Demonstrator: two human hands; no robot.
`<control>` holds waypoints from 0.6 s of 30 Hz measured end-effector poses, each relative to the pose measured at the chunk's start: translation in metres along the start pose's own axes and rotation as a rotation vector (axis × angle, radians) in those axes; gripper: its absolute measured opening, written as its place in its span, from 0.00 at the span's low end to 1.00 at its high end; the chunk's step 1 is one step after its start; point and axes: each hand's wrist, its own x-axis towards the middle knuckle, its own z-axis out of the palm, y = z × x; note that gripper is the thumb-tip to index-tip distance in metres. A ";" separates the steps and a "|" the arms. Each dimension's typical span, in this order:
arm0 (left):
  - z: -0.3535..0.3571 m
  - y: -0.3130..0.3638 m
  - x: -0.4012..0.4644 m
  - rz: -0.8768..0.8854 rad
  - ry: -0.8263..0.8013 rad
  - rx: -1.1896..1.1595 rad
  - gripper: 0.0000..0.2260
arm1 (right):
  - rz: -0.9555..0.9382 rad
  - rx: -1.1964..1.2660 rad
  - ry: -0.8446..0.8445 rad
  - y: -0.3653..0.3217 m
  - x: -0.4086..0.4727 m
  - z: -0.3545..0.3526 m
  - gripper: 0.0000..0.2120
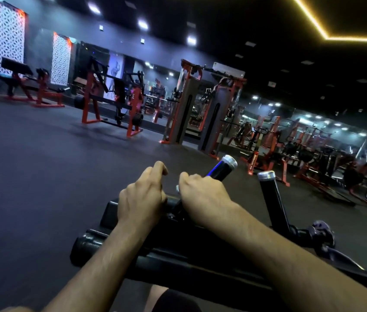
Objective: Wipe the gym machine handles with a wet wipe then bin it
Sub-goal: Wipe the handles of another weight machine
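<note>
The left hand [140, 199] has curled fingers; whether it holds anything cannot be determined. The right hand [200, 194] grips the near handle [221, 170]. The second handle [272, 199] stands to its right, untouched. A wipe is not discernible.

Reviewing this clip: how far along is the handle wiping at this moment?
Done: nothing can be confirmed; wiped surfaces don't show. In hand: the right hand is curled round the near handle, a sliver of something white, maybe the wipe, showing at its fingers. The left hand hangs loosely curled beside it, holding nothing visible. Left: the far handle stands untouched, and no bin is in view.
</note>
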 end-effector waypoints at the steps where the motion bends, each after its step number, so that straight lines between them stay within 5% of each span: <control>1: 0.000 0.000 0.000 -0.006 0.001 -0.003 0.13 | 0.000 0.024 -0.005 -0.001 0.000 0.002 0.08; 14: -0.001 -0.001 0.001 -0.019 0.021 -0.059 0.12 | -0.193 0.322 0.043 0.002 -0.016 0.033 0.07; 18: 0.001 -0.002 0.001 -0.005 0.028 -0.045 0.10 | -0.258 0.734 0.356 0.030 -0.038 0.036 0.07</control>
